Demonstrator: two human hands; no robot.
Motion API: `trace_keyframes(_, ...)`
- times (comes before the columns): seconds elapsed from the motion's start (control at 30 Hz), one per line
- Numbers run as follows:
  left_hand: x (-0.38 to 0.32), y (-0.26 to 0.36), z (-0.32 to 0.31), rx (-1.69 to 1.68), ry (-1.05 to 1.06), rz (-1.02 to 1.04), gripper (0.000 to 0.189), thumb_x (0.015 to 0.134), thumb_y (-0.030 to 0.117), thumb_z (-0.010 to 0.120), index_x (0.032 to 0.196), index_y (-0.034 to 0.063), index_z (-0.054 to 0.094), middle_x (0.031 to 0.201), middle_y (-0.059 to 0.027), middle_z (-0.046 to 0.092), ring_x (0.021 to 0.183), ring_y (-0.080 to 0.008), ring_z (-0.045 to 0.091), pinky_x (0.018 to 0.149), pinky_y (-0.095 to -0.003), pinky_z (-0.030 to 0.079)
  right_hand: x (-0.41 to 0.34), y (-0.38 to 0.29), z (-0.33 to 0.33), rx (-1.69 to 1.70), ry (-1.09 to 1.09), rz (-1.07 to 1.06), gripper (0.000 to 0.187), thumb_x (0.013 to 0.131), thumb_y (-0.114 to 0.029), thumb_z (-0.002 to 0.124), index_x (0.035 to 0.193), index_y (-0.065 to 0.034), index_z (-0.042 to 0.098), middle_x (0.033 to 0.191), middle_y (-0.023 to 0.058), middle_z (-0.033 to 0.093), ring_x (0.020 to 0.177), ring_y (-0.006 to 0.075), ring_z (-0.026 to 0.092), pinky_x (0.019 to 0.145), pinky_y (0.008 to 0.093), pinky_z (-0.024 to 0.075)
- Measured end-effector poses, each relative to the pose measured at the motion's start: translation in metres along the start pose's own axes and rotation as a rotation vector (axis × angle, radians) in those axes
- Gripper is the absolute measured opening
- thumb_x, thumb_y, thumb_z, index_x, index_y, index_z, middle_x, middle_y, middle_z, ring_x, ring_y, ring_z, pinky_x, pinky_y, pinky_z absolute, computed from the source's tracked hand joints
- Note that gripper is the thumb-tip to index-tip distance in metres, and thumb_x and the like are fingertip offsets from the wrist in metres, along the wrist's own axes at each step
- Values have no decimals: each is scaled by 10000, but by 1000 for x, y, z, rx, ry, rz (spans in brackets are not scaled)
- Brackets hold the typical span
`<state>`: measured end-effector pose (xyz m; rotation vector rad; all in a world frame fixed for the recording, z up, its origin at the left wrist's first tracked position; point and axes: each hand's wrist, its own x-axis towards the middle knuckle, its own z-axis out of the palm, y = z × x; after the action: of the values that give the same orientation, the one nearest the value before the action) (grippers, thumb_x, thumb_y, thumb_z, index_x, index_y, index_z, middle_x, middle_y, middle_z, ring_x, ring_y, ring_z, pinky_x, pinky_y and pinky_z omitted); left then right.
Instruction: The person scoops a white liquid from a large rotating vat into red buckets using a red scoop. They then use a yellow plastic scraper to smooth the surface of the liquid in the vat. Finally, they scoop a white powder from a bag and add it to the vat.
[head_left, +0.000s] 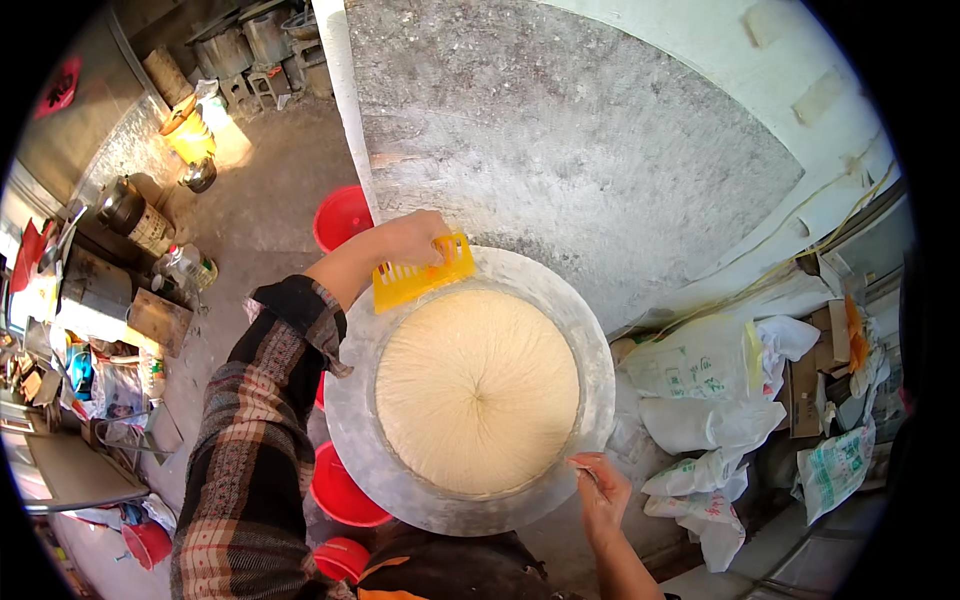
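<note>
A large round of pale dough fills the middle of a round grey metal pan with a broad flat rim. Fine creases run inward over its surface to a puckered dimple at the centre. My left hand grips a slotted yellow plastic scraper, whose straight edge lies over the pan's far rim, close to the dough. At the near right rim is my right hand, fingers curled in and fingertips pinched together. Something whitish shows at those fingertips; whether it is a held scrap or residue is unclear.
A flour-dusted grey worktop spreads beyond the pan. Red plastic tubs, including one at the lower left, stand below. White woven sacks are heaped at right. Bottles and a yellow bucket sit on the floor at left.
</note>
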<state>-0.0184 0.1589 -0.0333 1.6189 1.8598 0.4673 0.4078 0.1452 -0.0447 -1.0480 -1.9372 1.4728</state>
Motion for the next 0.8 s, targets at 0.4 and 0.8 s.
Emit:
trace_keyframes(0.4,-51,19,-14,-283,207,-146,164,667,57,569,816,20,626,763,-92,620,685,-182,582,634,-286,452,-3,-9,-6,-68,15,-63,188,715,77,485,835,5,611,826,70,572,724,112,509,640,208,391)
trace_keyframes(0.8,23,-86,-3,-289,6,-216,208,631,54,613,835,24,634,715,-42,611,629,-127,547,572,-278,440,-59,38,-20,14,102,252,154,728,78,477,823,49,595,810,83,594,765,133,551,690,213,405)
